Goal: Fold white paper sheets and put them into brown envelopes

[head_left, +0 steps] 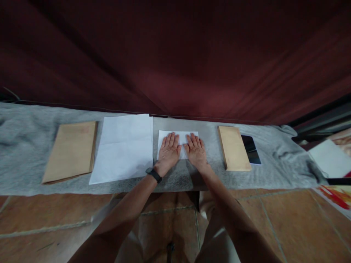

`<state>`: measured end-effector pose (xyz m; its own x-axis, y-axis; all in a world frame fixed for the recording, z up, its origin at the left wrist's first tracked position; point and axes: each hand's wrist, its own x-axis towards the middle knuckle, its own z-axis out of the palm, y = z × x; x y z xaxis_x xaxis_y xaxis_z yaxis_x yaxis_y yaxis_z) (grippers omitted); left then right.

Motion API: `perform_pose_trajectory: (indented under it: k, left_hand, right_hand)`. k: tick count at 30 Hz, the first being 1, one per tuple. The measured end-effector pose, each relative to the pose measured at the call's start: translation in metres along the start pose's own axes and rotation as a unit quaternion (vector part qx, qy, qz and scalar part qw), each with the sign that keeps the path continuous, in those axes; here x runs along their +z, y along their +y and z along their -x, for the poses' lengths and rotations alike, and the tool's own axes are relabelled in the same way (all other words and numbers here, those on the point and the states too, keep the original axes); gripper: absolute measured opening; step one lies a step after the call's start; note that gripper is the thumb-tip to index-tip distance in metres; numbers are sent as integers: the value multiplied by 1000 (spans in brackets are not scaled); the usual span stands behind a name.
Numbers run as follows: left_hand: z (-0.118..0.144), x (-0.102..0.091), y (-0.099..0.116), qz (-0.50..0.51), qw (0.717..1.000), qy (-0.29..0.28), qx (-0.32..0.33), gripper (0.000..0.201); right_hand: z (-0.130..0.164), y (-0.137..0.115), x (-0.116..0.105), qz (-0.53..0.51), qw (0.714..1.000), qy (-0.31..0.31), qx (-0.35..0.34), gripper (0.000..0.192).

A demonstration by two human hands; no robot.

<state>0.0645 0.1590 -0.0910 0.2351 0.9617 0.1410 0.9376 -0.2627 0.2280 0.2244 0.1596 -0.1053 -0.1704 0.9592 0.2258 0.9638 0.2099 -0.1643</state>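
Note:
A small folded white paper (pixel 179 137) lies on the grey cloth-covered table (pixel 24 146). My left hand (pixel 168 152) lies flat on its left half, fingers together and stretched out. My right hand (pixel 196 151) lies flat on its right half in the same way, thumb close to the left thumb. Neither hand grips anything. A black band (pixel 154 175) sits on my left wrist.
Left of the hands lies a large white sheet (pixel 123 148), and further left a brown envelope (pixel 71 150). To the right are a smaller brown envelope stack (pixel 233 148) and a dark phone (pixel 250 149). A dark red curtain (pixel 175 54) hangs behind. Tiled floor lies below.

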Motion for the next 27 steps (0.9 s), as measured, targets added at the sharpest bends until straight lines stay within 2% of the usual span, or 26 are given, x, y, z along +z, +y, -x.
perform_pose_trajectory:
  k: [16,20,27]
  left_hand:
    - [5,-1,-16,3,997,40,-63,64]
    - [5,1,-17,11,995,55,-79,66]
    - [6,3,-16,20,994,69,-82,67]
  right_hand:
    - [3,24,0,8,999,6,47,60]
    - [2,29,-10,10,996,13,84,59]
    - [-9,30,-34,-34,987,-22,154,40]
